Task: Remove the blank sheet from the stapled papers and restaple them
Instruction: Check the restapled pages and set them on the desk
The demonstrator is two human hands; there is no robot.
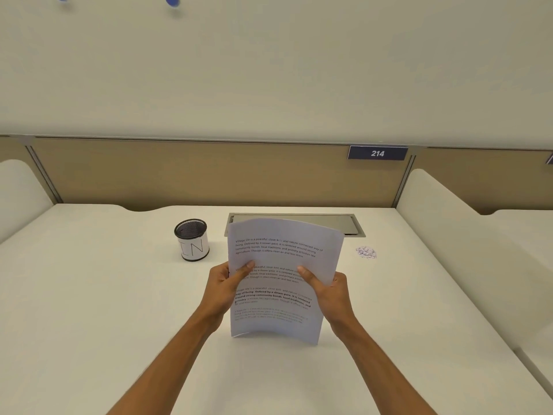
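Observation:
A stack of white papers (284,256) with printed paragraphs stands nearly upright over the middle of the white desk (89,310), its lower edge close to the desk surface. My left hand (226,284) grips the stack's left edge, thumb on the front page. My right hand (326,287) holds the right edge, thumb likewise on the front. The top of the pages bows slightly backwards. I cannot make out a staple, a stapler or a blank sheet from here.
A black mesh pen cup (192,239) with a white label stands left of the papers. A small heap of tiny bits (366,252) lies to the right. Behind the papers is a metal cable hatch (344,224). White side dividers (449,235) flank the desk.

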